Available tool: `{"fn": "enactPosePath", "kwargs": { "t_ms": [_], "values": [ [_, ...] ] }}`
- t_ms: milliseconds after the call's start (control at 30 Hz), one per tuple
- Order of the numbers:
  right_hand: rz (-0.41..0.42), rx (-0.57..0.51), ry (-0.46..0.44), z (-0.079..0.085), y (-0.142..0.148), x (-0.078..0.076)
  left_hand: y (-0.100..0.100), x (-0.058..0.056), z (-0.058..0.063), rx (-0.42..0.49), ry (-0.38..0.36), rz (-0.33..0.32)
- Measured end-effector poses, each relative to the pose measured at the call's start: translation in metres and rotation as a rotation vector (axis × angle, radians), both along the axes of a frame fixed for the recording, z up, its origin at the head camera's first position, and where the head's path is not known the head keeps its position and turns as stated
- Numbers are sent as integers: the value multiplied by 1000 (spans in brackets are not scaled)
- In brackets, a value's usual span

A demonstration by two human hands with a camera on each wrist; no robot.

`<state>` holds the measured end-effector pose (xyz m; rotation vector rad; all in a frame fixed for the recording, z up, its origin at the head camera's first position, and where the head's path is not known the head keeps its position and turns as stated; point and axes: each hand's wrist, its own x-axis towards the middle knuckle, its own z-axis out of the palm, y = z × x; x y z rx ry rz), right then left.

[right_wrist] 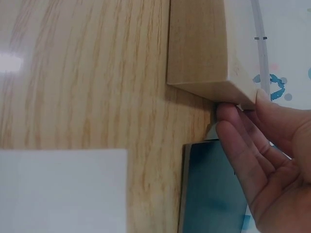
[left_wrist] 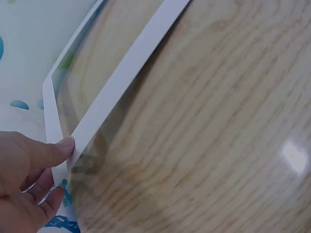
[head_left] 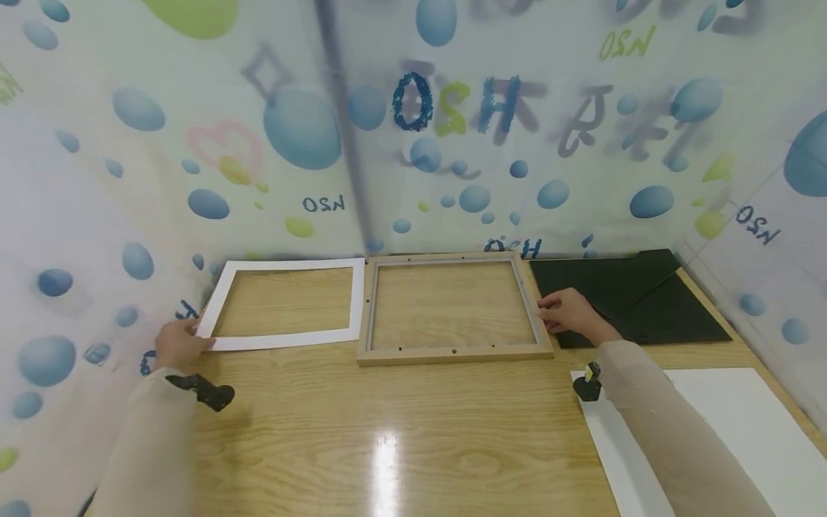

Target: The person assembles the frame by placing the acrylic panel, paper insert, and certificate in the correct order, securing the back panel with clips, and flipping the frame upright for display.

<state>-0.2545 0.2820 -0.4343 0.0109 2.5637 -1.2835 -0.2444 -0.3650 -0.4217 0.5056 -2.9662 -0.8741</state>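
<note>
At the left of the table, my left hand (head_left: 177,345) pinches the near left corner of a white picture mat (head_left: 284,340), a thin rectangular border with an open middle. In the left wrist view the thumb lies on top of the mat corner, the fingers beneath. Beside the mat lies a light wooden picture frame (head_left: 452,353) with a grey inner lip and small dark holes. My right hand (head_left: 570,314) grips its right side rail, and in the right wrist view the thumb (right_wrist: 272,112) is at the upper edge with the fingers against the outer side.
Right of the frame lies a black backing board (head_left: 620,309) with a folded flap, partly behind my right hand. A white sheet (head_left: 730,409) lies nearer, under my right forearm. A patterned curtain (head_left: 426,187) borders the wooden table (head_left: 323,431) at the back and sides.
</note>
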Motion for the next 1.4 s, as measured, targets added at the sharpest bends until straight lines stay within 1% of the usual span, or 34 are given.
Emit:
{"fn": "enactPosePath", "kwargs": {
  "t_ms": [133, 200, 300, 400, 500, 567, 600, 633, 733, 800, 867, 1000, 1067, 1133, 1267, 1400],
  "values": [
    [3, -8, 7, 0, 0, 0, -3, 0, 7, 12, -23, -10],
    [8, -14, 7, 0, 0, 1, -7, 0, 11, 2, -21, -36],
    [12, -12, 8, 0, 0, 2, -12, 1, 17, 14, -24, -67],
    [15, -8, 12, 0, 0, 2, -18, 3, 21, 47, -7, -97],
    [15, -6, 15, 0, 0, 2, -26, 2, 23, 80, 7, -126],
    [15, -7, 14, -1, 0, 2, -32, 0, 24, 117, -11, -137],
    [15, -7, 13, -1, 0, 2, -35, 0, 25, 121, -18, -138],
    [13, -6, 11, -2, 0, 2, -36, -1, 27, 132, -22, -127],
    [13, -7, 10, -1, 0, 2, -39, 1, 36, 179, -56, -171],
    [10, -9, 9, -1, 0, 2, -38, 3, 44, 201, -66, -197],
    [9, -12, 8, 0, 0, 2, -35, 6, 52, 233, -89, -242],
    [11, -10, 11, 0, 1, 2, -29, 12, 67, 257, -104, -255],
    [9, -5, 14, -1, 2, 2, -26, 14, 72, 290, -103, -260],
    [8, 0, 17, -1, 3, 2, -24, 16, 76, 334, -98, -272],
    [13, 1, 21, 0, 3, 3, -23, 21, 84, 411, -81, -266],
    [16, -10, 19, 1, 1, 4, -28, 24, 92, 429, -65, -254]
  ]
}}
